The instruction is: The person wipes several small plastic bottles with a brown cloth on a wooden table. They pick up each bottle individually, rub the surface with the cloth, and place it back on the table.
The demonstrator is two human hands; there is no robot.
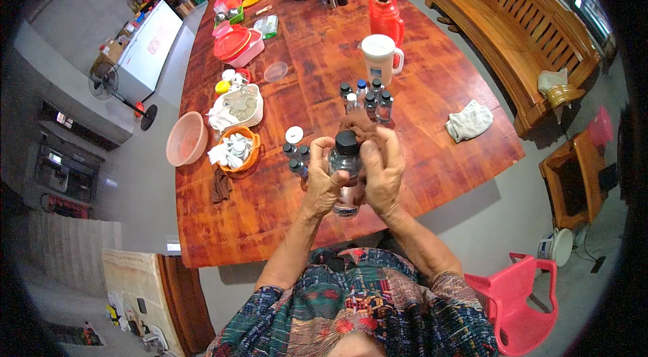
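My left hand (322, 185) is wrapped round a clear bottle with a black cap (347, 144), held upright over the table's near edge. On the bottle's other side my right hand (385, 171) grips a brown cloth (358, 122), its fingers closed near the bottle's shoulder. The palms hide part of the bottle and of the cloth. A few small dark-capped bottles (298, 167) stand just left of my hands, beside a round white lid (293, 134). Beyond the cloth is a cluster of several more bottles (370, 102), one with a blue cap.
The wooden table (432, 100) carries a white pitcher (379, 60), a red thermos jug (386, 16) and a folded pale cloth (469, 121). At left are an orange basket (255, 149), a white basin (258, 108) and a pink basin (187, 138). A pink chair (520, 303) stands behind right.
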